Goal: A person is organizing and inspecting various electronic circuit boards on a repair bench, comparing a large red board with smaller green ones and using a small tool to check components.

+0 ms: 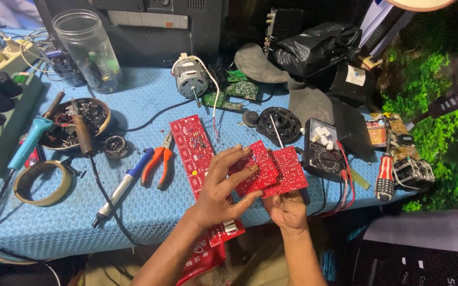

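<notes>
Both hands, left (219,191) and right (287,209), grip small red circuit boards (271,170) above a cluttered blue bench (149,212).

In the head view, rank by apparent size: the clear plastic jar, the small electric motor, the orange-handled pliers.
1. clear plastic jar
2. orange-handled pliers, though nearer the camera, so unsure
3. small electric motor

Both forearms are raised from the lower edge of the view and angled toward each other. The left hand (219,190) is arched, fingers spread and curled downward, thumb stretched to the right. The right hand (287,211) is cupped palm-up, its fingers hidden.
</notes>
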